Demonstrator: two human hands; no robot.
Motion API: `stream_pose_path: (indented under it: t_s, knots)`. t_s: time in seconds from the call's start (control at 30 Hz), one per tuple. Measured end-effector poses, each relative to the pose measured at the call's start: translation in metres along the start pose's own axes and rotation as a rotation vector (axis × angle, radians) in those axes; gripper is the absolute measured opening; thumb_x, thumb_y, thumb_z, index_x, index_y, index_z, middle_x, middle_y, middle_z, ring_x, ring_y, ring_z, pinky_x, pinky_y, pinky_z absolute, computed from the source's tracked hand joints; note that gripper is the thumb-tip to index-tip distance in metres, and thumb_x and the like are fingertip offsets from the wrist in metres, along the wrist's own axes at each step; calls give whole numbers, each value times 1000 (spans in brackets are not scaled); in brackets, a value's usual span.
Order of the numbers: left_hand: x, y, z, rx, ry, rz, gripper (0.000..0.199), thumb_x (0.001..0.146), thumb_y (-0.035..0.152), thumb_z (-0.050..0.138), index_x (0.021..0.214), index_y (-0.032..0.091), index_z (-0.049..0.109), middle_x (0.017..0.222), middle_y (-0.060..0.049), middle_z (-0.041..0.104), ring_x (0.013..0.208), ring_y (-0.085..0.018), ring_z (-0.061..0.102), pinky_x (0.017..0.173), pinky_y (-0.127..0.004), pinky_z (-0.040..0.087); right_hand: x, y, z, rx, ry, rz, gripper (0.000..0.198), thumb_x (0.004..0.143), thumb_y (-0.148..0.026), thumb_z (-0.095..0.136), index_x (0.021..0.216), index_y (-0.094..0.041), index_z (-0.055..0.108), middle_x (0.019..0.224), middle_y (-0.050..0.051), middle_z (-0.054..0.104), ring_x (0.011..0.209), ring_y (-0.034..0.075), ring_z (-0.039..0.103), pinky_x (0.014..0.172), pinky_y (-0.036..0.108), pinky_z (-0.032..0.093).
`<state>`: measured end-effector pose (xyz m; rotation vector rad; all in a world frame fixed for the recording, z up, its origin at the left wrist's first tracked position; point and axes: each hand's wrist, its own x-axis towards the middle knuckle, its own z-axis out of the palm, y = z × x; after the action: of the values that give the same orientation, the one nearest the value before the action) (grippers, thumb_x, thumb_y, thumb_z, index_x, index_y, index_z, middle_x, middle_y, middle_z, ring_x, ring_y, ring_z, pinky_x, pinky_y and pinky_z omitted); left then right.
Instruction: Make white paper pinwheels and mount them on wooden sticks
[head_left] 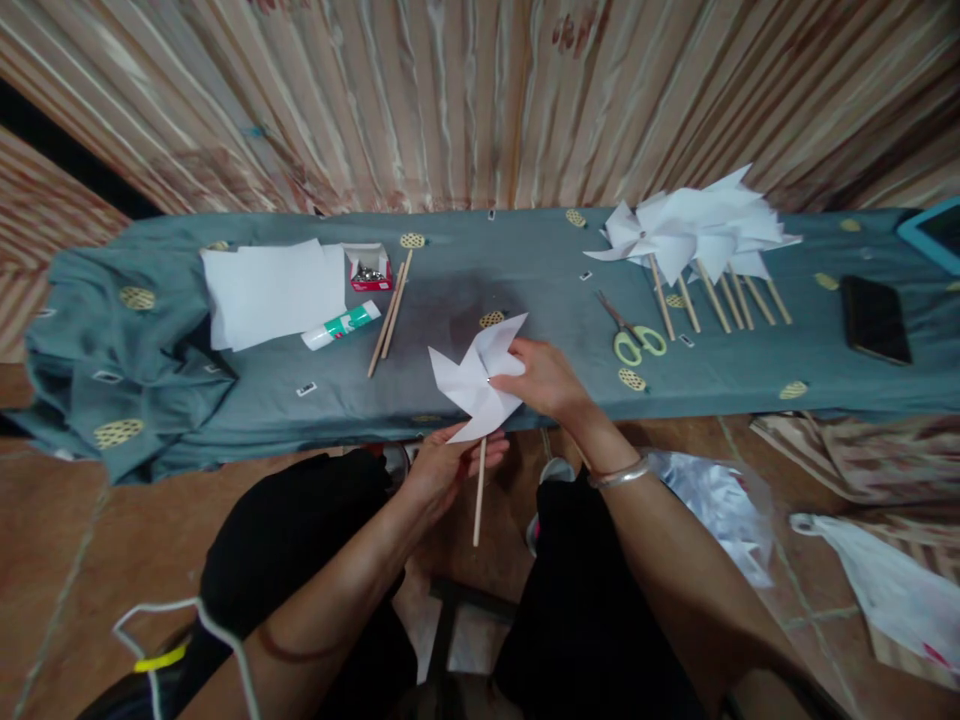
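Observation:
A white paper pinwheel (480,378) on a wooden stick (480,495) is held over the front edge of the cloth-covered table. My right hand (547,378) grips its right side, the thumb pressed near the small pin at the centre. From below, my left hand (442,465) supports the pinwheel where the stick meets the paper, some fingers showing behind the stick. The stick points down toward my lap. Green-handled scissors (632,332) lie to the right of the pinwheel, and two loose wooden sticks (391,312) lie to its left.
A pile of finished pinwheels (701,240) lies at the back right, beside a phone (875,320) and a blue-edged object (934,235). At left are paper sheets (274,290), a glue stick (343,325) and a red box of pins (369,268). Plastic bags (720,505) sit on the floor.

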<state>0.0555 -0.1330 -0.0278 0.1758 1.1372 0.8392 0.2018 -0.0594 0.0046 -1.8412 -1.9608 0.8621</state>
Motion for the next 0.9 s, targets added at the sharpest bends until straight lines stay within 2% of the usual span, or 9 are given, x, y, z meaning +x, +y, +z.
stream_pose_path:
  t_s: [0.3, 0.63, 0.9]
  knots:
    - [-1, -2, 3, -22, 32, -41, 23, 89, 1, 54, 78, 7, 73, 72, -12, 75, 55, -18, 72, 51, -22, 58, 0, 9, -2, -71, 45, 12, 38, 72, -25, 71, 110, -17, 71, 103, 9, 77, 91, 28, 72, 80, 35, 52]
    - [0, -3, 3, -30, 29, -38, 20, 89, 2, 57, 79, 7, 74, 72, -14, 75, 57, -20, 73, 54, -25, 59, 2, 12, 0, -83, 38, -7, 43, 73, -31, 74, 113, -15, 70, 105, 10, 77, 91, 28, 71, 80, 36, 51]
    - [-2, -3, 6, -39, 46, -52, 16, 86, 2, 62, 75, 8, 71, 69, -10, 75, 53, -17, 71, 53, -23, 58, 4, 12, 3, -158, 56, -18, 43, 76, -38, 74, 112, -15, 70, 110, 13, 76, 101, 32, 70, 83, 38, 51]
